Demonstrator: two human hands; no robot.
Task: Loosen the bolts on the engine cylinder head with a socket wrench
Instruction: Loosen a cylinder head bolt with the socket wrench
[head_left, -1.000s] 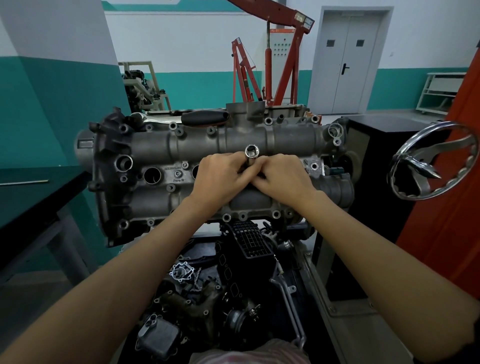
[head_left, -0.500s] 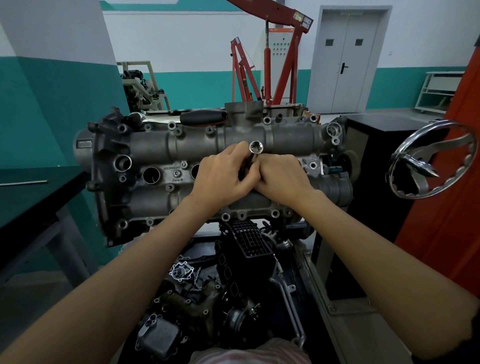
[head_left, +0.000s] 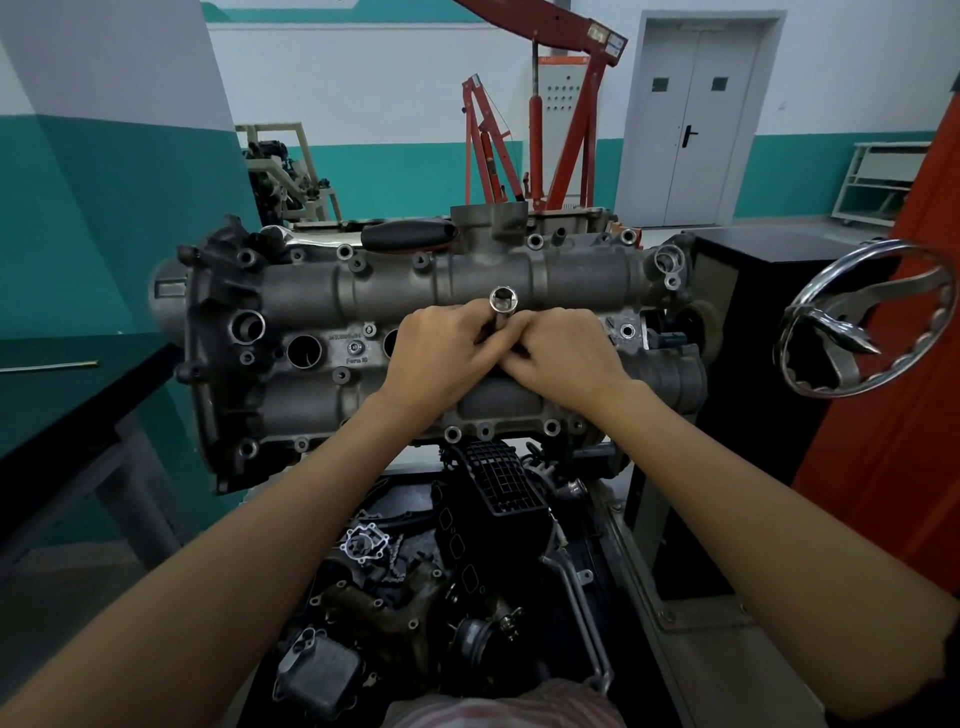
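The grey engine cylinder head (head_left: 322, 306) stands on its stand in front of me, with bolts and round holes across its face. A chrome socket (head_left: 502, 304) pokes up between my hands at the middle of the head, its open end facing me. My left hand (head_left: 436, 353) grips the socket's shaft from the left. My right hand (head_left: 563, 351) curls against it from the right, fingers pinching the same tool. What the socket's lower end sits on is hidden by my fingers. A black handle (head_left: 408, 234) lies on top of the head.
A chrome handwheel (head_left: 857, 317) juts out at the right beside a black cabinet (head_left: 769, 291). Loose engine parts (head_left: 415, 597) fill the tray below. A dark bench (head_left: 62, 395) stands at the left. A red engine hoist (head_left: 545, 114) is behind.
The socket's top tilted right and then came back toward the middle. Both hands stayed clasped round it and shifted only slightly.
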